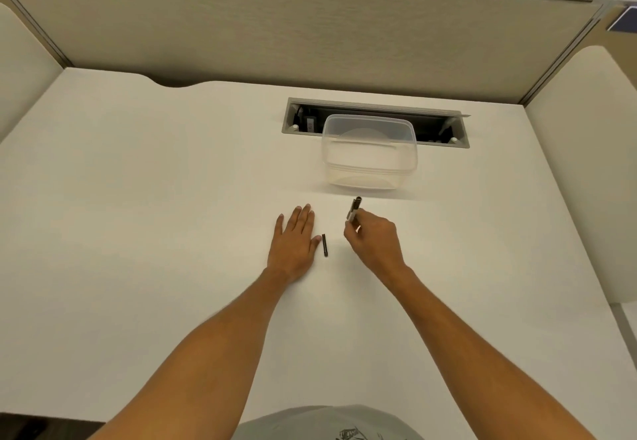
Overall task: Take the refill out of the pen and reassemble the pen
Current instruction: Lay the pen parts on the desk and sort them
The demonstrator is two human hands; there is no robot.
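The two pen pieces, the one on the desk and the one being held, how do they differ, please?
The short black piece lies flat on the desk, untouched, just right of the flat, open left hand. The pen body is gripped in the right hand, lifted and pointing away towards the clear container. The pen body looks longer and has silver parts; the short black piece is plain dark. Both are slim.

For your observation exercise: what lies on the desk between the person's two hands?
In the head view, a short black pen piece lies on the desk between the left hand and the right hand.
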